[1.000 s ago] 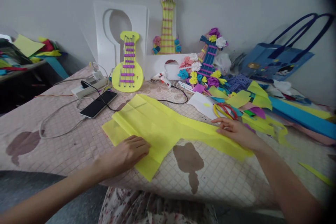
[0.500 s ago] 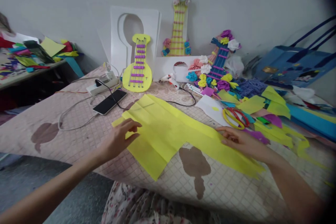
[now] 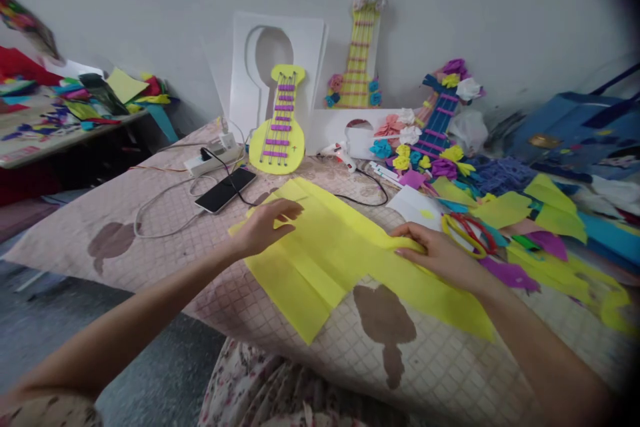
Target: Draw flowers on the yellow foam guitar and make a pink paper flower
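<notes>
A large thin yellow sheet (image 3: 320, 247), of paper or cloth, lies creased across the table, with a notch in its near edge. My right hand (image 3: 435, 253) pinches the sheet's far edge between thumb and fingers, and the material bunches up there. Over the sheet's left part hovers my left hand (image 3: 267, 223), fingers curved and thumb apart, with nothing in it. Scissors (image 3: 465, 233) with yellow and red handles lie just beyond my right hand. Left of the sheet rests a black phone (image 3: 226, 190).
A yellow guitar cutout (image 3: 277, 137) leans on white boards by the wall. A glue gun (image 3: 340, 155), a power strip (image 3: 213, 159) and cables lie behind the sheet. Coloured scraps (image 3: 550, 213) and a blue bag (image 3: 575, 133) fill the right. Another cluttered table (image 3: 75, 137) stands at left.
My right hand has closed on the sheet's far edge and lifted a fold of it. My left hand has moved right and slightly up over the sheet. The view has swung left.
</notes>
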A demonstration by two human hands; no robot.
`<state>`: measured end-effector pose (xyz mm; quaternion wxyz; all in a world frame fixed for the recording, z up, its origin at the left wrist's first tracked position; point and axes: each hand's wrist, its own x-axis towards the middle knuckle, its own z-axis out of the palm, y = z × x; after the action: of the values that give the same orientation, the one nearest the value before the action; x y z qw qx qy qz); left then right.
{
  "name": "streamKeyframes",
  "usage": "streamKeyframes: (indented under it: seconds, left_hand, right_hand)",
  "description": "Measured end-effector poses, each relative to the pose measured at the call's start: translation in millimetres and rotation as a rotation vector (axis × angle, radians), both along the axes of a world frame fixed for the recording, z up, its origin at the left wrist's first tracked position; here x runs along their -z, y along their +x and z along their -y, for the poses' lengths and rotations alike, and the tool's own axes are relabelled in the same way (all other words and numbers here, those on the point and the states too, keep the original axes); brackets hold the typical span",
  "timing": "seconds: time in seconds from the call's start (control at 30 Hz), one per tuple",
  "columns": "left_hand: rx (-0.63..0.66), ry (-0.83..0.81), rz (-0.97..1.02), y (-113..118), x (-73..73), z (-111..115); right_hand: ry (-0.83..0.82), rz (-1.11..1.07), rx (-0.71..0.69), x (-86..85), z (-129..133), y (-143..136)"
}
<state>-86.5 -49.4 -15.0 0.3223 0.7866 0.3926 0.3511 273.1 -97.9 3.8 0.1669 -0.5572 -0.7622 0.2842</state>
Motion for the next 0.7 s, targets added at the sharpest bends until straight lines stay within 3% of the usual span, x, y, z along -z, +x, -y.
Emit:
streamKeyframes:
  seconds: [0.17,0.33,0.47,0.7]
  left_hand:
    - [0.198,-0.362,0.329,29,-4.1,-6]
    - [0.242,-0.484,0.42,40,-6.5,-2]
    - [0.199,-0.442,0.348,43,-8.1,-1]
    - [0.082,-0.187,0.053,53,-9.2,1]
  right_hand:
    - [0.034,-0.024,-0.051,-14.1,12,-2]
    - [0.015,-0.023,-0.013,-7.2,12,2]
    - [-0.064,-0.083,-0.012,6.9,8,8]
    - [-0.112,-0.019,0.013,23.8,6,12]
